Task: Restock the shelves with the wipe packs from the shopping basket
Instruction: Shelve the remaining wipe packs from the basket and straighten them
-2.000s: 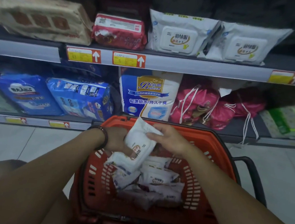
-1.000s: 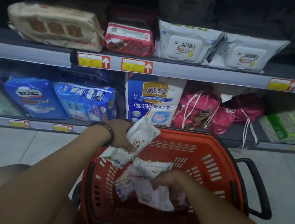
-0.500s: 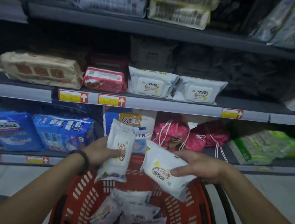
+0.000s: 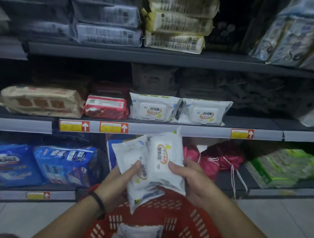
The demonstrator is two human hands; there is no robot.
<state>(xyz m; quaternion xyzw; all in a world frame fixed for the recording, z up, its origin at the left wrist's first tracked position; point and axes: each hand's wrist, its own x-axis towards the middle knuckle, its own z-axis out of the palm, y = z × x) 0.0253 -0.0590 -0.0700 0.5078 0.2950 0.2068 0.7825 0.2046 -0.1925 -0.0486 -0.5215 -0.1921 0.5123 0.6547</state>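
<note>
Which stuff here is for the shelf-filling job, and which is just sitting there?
For the job: left hand, left pack, right hand, right pack, basket, basket packs, shelf, shelf wipes.

Just lying about: blue packs, pink bags, green packs, red pack, tan pack.

Both your forearms (image 4: 247, 231) are bare, and a thin dark bracelet (image 4: 98, 202) sits close round your left wrist.

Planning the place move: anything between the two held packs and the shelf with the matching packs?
Nothing visible blocks them. Both held packs sit just below the front rail, so they must rise over it; bare shelf lies right of the matching packs.
</note>
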